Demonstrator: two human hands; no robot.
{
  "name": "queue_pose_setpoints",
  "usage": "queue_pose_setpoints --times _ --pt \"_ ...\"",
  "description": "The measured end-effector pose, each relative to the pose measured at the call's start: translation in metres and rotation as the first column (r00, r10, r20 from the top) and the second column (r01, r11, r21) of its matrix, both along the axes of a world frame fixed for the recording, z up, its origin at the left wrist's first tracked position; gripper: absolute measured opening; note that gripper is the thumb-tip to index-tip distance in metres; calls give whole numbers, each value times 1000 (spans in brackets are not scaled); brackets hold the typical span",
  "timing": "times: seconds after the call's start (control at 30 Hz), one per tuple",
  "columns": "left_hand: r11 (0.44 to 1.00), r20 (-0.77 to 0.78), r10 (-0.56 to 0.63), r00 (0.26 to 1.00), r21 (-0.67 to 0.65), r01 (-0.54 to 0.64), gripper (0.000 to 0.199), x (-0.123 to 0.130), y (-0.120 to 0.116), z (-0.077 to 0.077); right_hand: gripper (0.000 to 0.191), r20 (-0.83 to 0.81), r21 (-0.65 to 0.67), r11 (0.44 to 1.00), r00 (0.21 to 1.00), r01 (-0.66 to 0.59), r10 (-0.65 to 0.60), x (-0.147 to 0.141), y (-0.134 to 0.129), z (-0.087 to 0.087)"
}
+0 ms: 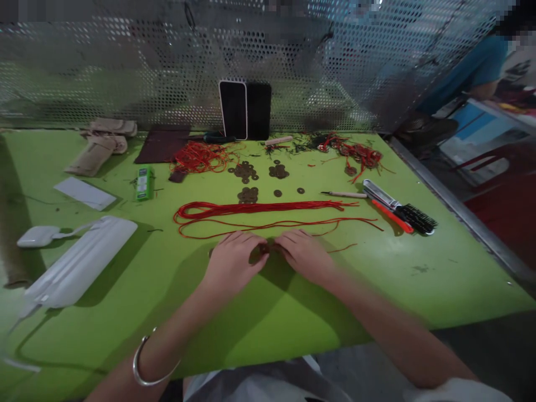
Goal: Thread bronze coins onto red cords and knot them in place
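Observation:
My left hand [237,255] is closed in a pinch on a small dark round coin [264,248], which its fingers partly cover. Close beside it, the fingertips of my right hand [305,257] are pressed together at the same spot. A thin red cord [344,247] runs out from behind the right hand over the green table [268,329]; its other end is hidden by the fingers. Just beyond both hands lie a few loose red cords [288,224] and a thicker looped bundle of red cords [251,208]. Part of another coin [210,253] peeks out left of my left hand.
Piles of holed coins [244,171] lie mid-table. Behind are a red thread tangle [201,157], finished coin knots [362,153] and a propped phone [233,110]. An awl [345,194] and hairbrush [414,219] lie right; a white device [84,262] stands left. A person sits far right.

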State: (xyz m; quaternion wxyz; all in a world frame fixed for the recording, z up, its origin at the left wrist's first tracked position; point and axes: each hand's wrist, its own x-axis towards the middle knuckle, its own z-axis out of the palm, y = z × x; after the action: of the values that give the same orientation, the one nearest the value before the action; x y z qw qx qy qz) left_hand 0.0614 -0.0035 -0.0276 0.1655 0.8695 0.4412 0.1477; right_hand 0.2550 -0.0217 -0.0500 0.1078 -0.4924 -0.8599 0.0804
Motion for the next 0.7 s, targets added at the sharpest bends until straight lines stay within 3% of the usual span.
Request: queue_pose_setpoints --times 0.2,0.4,0.7 --pt "1000 19 7 1000 -7 -7 20 -2 3 -1 20 11 11 1000 1000 -15 15 -2 -2 -1" --pt "1000 35 -12 999 -24 13 21 -3 5 -3 16 128 -28 999 991 -44 47 -6 0 -8" --pt "1000 -22 -19 1000 -2 19 23 -23 7 -8 15 106 -100 995 994 -17 28 4 -3 3"
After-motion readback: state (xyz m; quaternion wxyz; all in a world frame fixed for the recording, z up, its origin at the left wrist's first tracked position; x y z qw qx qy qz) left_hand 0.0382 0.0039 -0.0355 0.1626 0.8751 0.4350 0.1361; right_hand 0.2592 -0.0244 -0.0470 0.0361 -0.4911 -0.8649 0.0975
